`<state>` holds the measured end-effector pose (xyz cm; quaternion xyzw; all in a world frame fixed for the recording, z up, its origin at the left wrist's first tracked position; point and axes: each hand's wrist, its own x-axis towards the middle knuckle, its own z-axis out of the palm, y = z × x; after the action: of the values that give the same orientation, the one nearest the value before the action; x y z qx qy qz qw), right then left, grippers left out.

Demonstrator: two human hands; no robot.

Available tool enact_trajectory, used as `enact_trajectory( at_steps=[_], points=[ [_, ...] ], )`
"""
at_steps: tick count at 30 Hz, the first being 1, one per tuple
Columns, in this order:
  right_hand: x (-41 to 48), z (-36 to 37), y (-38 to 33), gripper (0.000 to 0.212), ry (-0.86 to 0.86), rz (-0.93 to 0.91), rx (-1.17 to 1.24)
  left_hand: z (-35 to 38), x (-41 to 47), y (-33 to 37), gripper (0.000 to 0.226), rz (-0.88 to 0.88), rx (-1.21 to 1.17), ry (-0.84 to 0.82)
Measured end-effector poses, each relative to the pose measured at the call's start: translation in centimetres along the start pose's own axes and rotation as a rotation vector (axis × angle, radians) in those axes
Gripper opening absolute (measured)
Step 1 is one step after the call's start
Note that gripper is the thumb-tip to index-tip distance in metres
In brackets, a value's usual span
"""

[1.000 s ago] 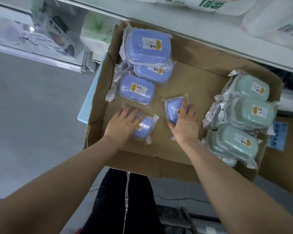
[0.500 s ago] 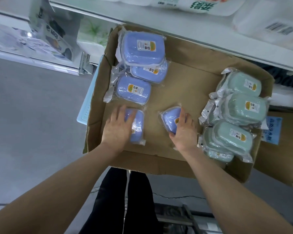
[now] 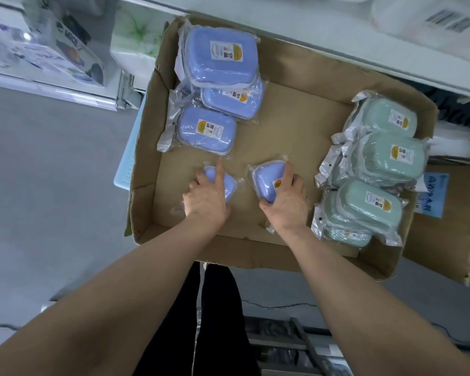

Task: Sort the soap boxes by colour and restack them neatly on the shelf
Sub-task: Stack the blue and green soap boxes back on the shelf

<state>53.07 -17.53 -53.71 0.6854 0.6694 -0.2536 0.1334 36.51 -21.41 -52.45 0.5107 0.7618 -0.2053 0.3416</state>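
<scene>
Soft, even light falls from above, bright and slightly cool. The white shelf [image 3: 337, 44] along the top is washed out almost to blank. The clear wrappers on the blue soap boxes [image 3: 220, 63] and green soap boxes [image 3: 391, 158] carry small pale glints. Shadows on the cardboard tray [image 3: 296, 126] are faint and soft-edged. The wide lens bends the edges, the forearms [image 3: 106, 308] look stretched and smeared, and the packets [image 3: 52, 55] at far left are blurred.
</scene>
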Motion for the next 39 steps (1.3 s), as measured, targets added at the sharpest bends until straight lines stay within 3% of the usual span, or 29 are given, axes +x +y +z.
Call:
enact_trajectory(
  at_steps=[8, 16, 21, 39],
  points=[
    [-3.1, -6.6, -0.4, 0.1, 0.081, -0.012, 0.086, -4.3, -4.3, -3.0, 0.113, 0.09, -0.185, 0.096],
    [-7.4, -16.5, -3.0, 0.099, 0.248, -0.113, 0.134, -12.8, -10.8, -5.0, 0.095, 0.156, -0.278, 0.358],
    [-9.5, -23.1, -4.7, 0.101, 0.315, -0.272, 0.16, -18.6, -15.0, -6.1, 0.107, 0.208, -0.313, 0.496],
    [-12.4, -43.8, -14.7, 0.096, 0.616, -0.774, 0.034, -40.5, -24.7, -11.0, 0.093, 0.313, -0.222, 0.996]
  ],
)
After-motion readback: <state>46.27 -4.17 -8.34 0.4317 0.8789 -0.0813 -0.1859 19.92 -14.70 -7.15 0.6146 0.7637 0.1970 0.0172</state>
